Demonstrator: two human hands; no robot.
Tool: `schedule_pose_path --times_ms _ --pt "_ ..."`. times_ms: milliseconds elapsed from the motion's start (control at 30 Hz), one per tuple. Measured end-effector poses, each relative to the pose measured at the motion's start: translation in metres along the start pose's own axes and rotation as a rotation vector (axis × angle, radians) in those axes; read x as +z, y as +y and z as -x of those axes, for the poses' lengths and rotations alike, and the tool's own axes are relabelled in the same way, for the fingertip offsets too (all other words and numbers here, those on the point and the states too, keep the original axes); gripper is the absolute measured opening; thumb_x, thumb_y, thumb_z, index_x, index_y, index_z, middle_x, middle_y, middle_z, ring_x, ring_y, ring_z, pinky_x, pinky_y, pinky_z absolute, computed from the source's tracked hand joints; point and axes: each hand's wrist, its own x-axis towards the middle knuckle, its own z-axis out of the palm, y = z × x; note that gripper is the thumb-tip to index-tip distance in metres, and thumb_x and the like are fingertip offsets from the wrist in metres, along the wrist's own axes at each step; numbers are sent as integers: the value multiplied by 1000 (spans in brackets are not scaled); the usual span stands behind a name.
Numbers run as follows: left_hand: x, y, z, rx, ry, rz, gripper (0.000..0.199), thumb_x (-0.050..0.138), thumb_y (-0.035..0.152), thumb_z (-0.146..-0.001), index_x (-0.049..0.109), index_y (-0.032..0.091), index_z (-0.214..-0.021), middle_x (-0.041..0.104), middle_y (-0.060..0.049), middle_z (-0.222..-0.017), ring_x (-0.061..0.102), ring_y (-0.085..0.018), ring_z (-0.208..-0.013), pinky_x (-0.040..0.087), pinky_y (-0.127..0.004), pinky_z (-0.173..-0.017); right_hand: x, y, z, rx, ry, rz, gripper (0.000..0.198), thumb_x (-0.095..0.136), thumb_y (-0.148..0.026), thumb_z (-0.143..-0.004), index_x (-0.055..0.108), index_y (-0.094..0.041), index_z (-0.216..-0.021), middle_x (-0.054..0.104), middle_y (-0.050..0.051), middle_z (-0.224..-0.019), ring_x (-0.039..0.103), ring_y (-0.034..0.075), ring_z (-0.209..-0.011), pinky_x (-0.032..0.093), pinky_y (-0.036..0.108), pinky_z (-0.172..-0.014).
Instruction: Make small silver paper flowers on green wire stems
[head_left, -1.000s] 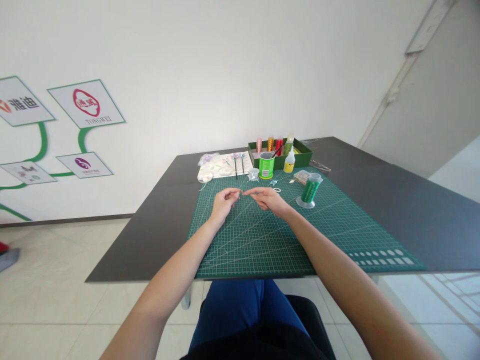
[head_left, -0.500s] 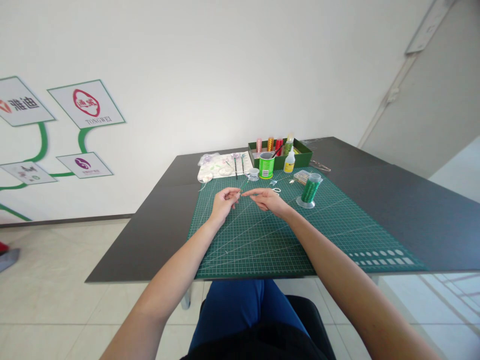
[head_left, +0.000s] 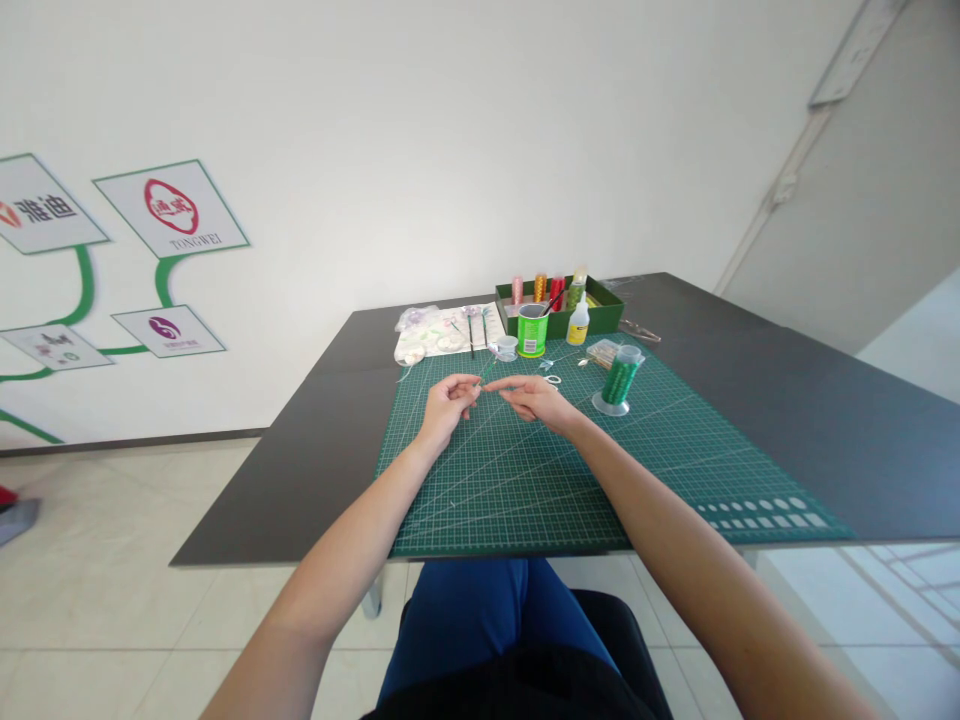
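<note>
My left hand (head_left: 448, 408) is over the cutting mat, thumb and index finger pinched together on a thin green stem (head_left: 487, 371). The stem slants up and away from the fingertips, with a small pale tip at its far end. From the right, my right hand (head_left: 536, 400) meets it, index finger reaching to the stem's lower end and the other fingers curled under. Whether a thread runs between those fingers is too small to see. Just beyond the right hand lie white-handled scissors (head_left: 553, 380). A spool of green thread (head_left: 621, 380) stands further right on the mat.
The green cutting mat (head_left: 517, 490) covers the middle of the dark table (head_left: 300, 450). At the back are a green box (head_left: 611, 318) of thread spools, a green tin (head_left: 532, 332), a glue bottle (head_left: 577, 325), a small round container (head_left: 507, 348) and a white cloth (head_left: 427, 338) with flower pieces.
Both hands stay at nearly the same place, fingers still together at the stem. The stem looks slightly turned at its far end. Nothing else has visibly moved.
</note>
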Motion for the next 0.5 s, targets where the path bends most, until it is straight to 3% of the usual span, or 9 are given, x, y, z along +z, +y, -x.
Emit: schedule_pose_path --times_ms 500 --pt "0 -1 0 7 -14 -4 39 85 35 -63 73 14 -94 60 0 -72 52 -9 -57 37 -19 -41 -1 1 0 -3 7 -3 50 66 -39 -84 71 -6 -122 33 -13 -41 24 6 -38 20 22 -42"
